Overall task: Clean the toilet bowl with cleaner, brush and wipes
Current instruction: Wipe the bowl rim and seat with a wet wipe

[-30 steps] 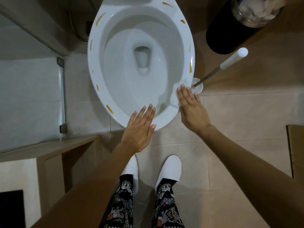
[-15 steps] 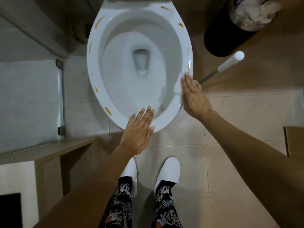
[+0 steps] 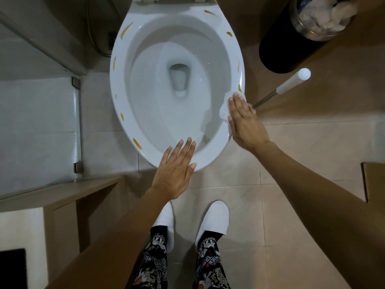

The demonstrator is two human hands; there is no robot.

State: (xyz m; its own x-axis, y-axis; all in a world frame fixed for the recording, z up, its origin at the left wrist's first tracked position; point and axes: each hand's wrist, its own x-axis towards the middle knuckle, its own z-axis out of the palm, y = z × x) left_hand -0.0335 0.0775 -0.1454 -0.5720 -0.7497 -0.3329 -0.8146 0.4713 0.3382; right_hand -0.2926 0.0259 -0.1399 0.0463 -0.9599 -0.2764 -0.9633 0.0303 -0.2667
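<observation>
The right hand lies flat with straight fingers on a white wipe, pressing it onto the rim of the toilet bowl; this grip is released rather than clenched, the fingers stretched along the rim and the wipe bunched out from under them toward the inside of the bowl. Just ahead of the fingertips on the rim sits a yellow-brown smear, and more such marks dot the rim around the far and opposite sides. Just outside the hand, the metal shaft of the toilet brush slants up from the floor to its white handle. Beyond the brush stands a black bin with crumpled white tissue in it. On the near edge of the rim the left hand hovers or rests flat, fingers straight and together, grasping nothing. Below both hands, two white slippers stand on the beige tiled floor.
</observation>
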